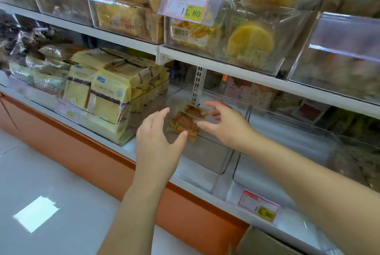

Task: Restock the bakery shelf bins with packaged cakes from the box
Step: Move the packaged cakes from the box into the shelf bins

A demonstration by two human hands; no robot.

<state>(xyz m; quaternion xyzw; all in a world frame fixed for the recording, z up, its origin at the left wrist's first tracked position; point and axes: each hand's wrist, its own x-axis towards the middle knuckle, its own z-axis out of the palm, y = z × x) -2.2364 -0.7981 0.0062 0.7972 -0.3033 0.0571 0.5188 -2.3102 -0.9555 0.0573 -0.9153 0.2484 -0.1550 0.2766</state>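
Note:
A packaged cake [186,120] in clear wrap, brown-orange inside, lies in a clear plastic bin [207,160] on the lower shelf. My left hand [157,133] hovers just left of the package with its fingers spread, holding nothing. On the package's right side is my right hand [228,125], fingers apart; its thumb tip rests at the wrapper's edge and its fingers curve over the far end. Neither hand closes on the cake. A corner of the cardboard box [265,242] shows at the bottom right, below the shelf edge.
A bin packed with yellow sliced cakes [102,94] stands to the left. To the right is a clear bin [292,141] with a price tag [258,206]. The upper shelf [226,63] overhangs with bins of bread and a price tag [190,6]. Below runs the orange base [82,141].

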